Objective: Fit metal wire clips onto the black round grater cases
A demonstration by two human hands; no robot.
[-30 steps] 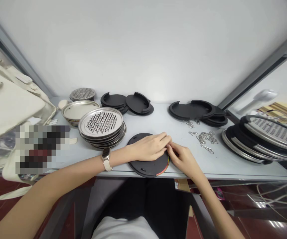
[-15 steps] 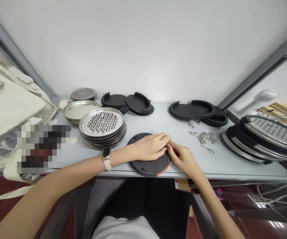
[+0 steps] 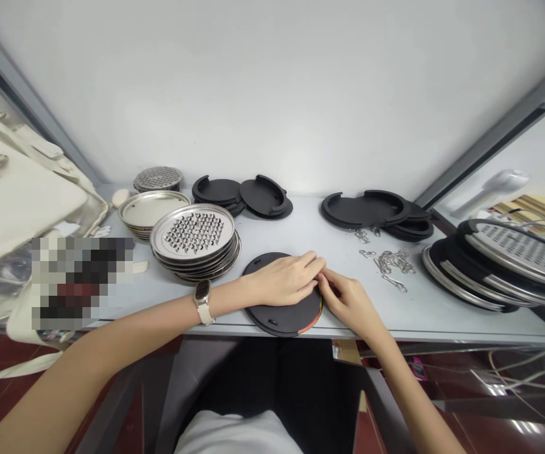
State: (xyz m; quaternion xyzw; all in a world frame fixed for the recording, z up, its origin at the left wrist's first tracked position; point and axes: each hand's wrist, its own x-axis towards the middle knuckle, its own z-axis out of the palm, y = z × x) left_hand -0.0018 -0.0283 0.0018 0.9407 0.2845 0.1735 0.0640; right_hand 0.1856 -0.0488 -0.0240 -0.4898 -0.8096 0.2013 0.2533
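A round black disc [image 3: 296,315] with slots and a red-yellow strip at its edge lies flat near the table's front edge. My left hand [image 3: 284,280], watch on the wrist, rests across it with fingers bent and closed at its right side. There my right hand [image 3: 348,302] pinches thumb and finger together, touching the left fingertips. Whatever sits between the fingertips is tiny and mostly hidden. To the right lies a small pile of silver wire clips [image 3: 395,261]. On the left stands a stack of round metal grater plates [image 3: 193,233].
Black rimmed holders [image 3: 364,211] lie back right, with more black holders [image 3: 263,195] at back centre. Plain metal discs [image 3: 154,208] are piled at the left. Assembled graters [image 3: 523,252] lean in a stack at far right. A cream bag [image 3: 21,189] hangs over the left side.
Almost nothing differs. Both hands stay at the disc's right edge, with only a slight shift of the fingertips.
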